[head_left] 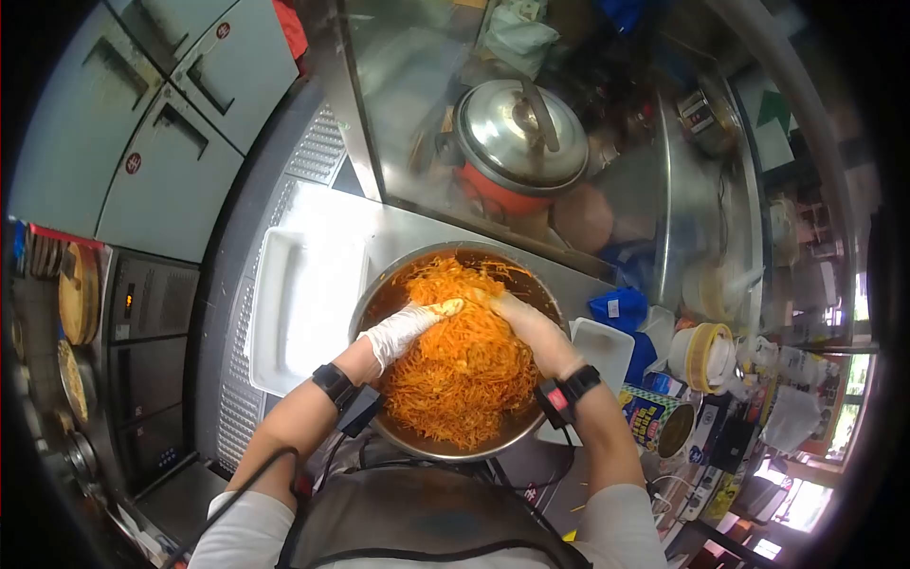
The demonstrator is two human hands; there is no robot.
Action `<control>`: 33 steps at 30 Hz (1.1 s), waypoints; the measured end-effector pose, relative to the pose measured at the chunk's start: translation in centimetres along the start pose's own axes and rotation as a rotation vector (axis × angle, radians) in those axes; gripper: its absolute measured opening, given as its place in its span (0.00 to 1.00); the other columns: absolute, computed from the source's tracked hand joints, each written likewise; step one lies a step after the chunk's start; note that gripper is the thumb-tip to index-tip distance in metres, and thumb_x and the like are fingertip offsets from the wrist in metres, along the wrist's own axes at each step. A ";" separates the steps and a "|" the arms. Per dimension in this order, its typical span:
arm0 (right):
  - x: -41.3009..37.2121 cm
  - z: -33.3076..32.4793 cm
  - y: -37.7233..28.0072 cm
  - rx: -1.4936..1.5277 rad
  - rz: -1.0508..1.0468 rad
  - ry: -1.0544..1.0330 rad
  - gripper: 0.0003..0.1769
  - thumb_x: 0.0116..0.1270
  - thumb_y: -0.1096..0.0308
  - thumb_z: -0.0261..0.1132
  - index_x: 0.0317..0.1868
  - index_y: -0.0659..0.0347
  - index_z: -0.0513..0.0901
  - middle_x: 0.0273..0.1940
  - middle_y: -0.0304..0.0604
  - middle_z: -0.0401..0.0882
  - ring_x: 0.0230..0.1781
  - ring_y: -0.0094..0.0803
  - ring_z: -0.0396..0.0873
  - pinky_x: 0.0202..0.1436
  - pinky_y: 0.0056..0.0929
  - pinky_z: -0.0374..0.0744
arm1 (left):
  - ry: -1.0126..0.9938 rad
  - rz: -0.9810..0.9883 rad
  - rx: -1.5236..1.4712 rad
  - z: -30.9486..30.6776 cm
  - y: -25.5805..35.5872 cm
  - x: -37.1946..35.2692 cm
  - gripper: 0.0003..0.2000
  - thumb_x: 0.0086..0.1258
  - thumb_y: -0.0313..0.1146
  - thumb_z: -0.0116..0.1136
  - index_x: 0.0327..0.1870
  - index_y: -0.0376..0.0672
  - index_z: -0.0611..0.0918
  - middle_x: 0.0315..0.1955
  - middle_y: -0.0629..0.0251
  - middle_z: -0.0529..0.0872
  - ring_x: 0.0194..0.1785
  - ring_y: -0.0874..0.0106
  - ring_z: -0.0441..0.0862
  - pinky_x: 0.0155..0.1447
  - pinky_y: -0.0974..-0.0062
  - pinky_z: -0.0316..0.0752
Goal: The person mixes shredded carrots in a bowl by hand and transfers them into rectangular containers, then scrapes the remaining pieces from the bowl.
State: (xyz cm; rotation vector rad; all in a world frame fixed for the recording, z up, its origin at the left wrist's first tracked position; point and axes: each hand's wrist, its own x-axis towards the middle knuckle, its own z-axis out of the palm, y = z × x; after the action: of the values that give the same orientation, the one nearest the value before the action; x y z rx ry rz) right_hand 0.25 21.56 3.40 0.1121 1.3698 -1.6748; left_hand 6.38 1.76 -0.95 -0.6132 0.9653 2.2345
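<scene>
A large round metal bowl (373, 296) holds a big heap of orange shredded carrot (462, 379). My left hand (409, 327), in a whitish disposable glove, grips the shreds from the left side; its thumb lies on top and the other fingers are buried. From the right, my right hand (519, 318), in a thin clear glove, is sunk into the same heap, its fingertips hidden under shreds. Between the two hands the carrot is pushed up into a mound. Each wrist wears a black strap with a small device.
Left of the bowl lies a white rectangular tray (275, 313); a smaller white container (604, 349) stands at right. Behind a metal ledge is a red pot with a shiny lid (521, 128). An open tin (675, 431) and packages crowd the right. Steel cabinets (171, 156) line the far left.
</scene>
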 end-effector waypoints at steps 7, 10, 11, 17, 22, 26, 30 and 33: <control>0.7 -2.0 4.2 -0.362 -0.045 0.266 0.28 0.64 0.62 0.66 0.62 0.65 0.72 0.55 0.45 0.78 0.57 0.33 0.73 0.61 0.30 0.71 | -0.078 0.246 0.625 1.8 0.3 1.0 0.23 0.65 0.34 0.65 0.60 0.38 0.74 0.52 0.63 0.81 0.56 0.73 0.77 0.61 0.74 0.72; -0.6 -1.0 4.4 -0.309 -0.296 0.321 0.28 0.57 0.76 0.66 0.61 0.65 0.72 0.56 0.47 0.77 0.60 0.36 0.73 0.64 0.32 0.69 | -0.031 0.271 0.380 2.2 -1.7 0.2 0.26 0.66 0.30 0.61 0.64 0.37 0.68 0.58 0.58 0.76 0.59 0.66 0.73 0.64 0.73 0.67; -0.9 -1.3 4.9 -0.304 -0.286 0.319 0.28 0.57 0.76 0.66 0.61 0.65 0.72 0.56 0.47 0.77 0.60 0.36 0.73 0.64 0.32 0.69 | -0.013 0.338 0.257 2.2 -2.4 0.0 0.26 0.65 0.29 0.60 0.65 0.38 0.67 0.58 0.58 0.76 0.59 0.67 0.72 0.63 0.72 0.67; -3.2 -4.1 3.5 -1.311 -0.238 0.334 0.41 0.54 0.75 0.66 0.70 0.57 0.63 0.65 0.56 0.68 0.66 0.50 0.66 0.69 0.37 0.65 | 0.021 0.266 1.114 -2.1 -0.7 -2.0 0.30 0.63 0.32 0.62 0.66 0.38 0.66 0.50 0.54 0.80 0.51 0.64 0.78 0.59 0.69 0.73; 1.3 -3.9 5.2 -0.083 -0.044 0.051 0.50 0.54 0.73 0.69 0.75 0.61 0.51 0.68 0.49 0.65 0.65 0.32 0.66 0.66 0.29 0.67 | 0.092 -0.013 0.665 -2.9 -2.3 1.3 0.33 0.60 0.44 0.69 0.62 0.34 0.72 0.51 0.55 0.82 0.53 0.68 0.79 0.58 0.72 0.73; -2.5 -0.4 3.1 0.165 0.003 0.093 0.45 0.57 0.74 0.66 0.73 0.61 0.55 0.67 0.46 0.66 0.64 0.31 0.67 0.66 0.28 0.66 | -0.014 -0.024 0.287 0.4 1.5 -0.1 0.27 0.64 0.41 0.66 0.61 0.36 0.74 0.50 0.60 0.83 0.52 0.72 0.79 0.59 0.76 0.72; -6.0 2.1 0.0 0.207 -0.047 0.101 0.39 0.60 0.75 0.63 0.72 0.62 0.59 0.66 0.44 0.68 0.63 0.30 0.68 0.65 0.27 0.66 | -0.058 0.056 0.382 1.0 1.8 -1.9 0.24 0.65 0.43 0.65 0.58 0.39 0.77 0.48 0.62 0.83 0.50 0.72 0.78 0.55 0.74 0.73; -4.1 0.9 1.0 -0.094 -0.134 0.132 0.34 0.59 0.73 0.63 0.67 0.63 0.64 0.60 0.46 0.72 0.60 0.34 0.71 0.64 0.29 0.68 | -0.005 0.129 0.689 1.6 1.5 -1.9 0.24 0.64 0.43 0.65 0.58 0.40 0.77 0.48 0.61 0.83 0.51 0.71 0.78 0.56 0.74 0.72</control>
State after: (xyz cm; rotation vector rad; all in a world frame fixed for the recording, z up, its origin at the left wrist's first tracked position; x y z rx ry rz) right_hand 3.60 23.31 5.41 0.0800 1.5828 -1.7354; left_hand 6.39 1.46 1.93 -0.2322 1.6920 1.8192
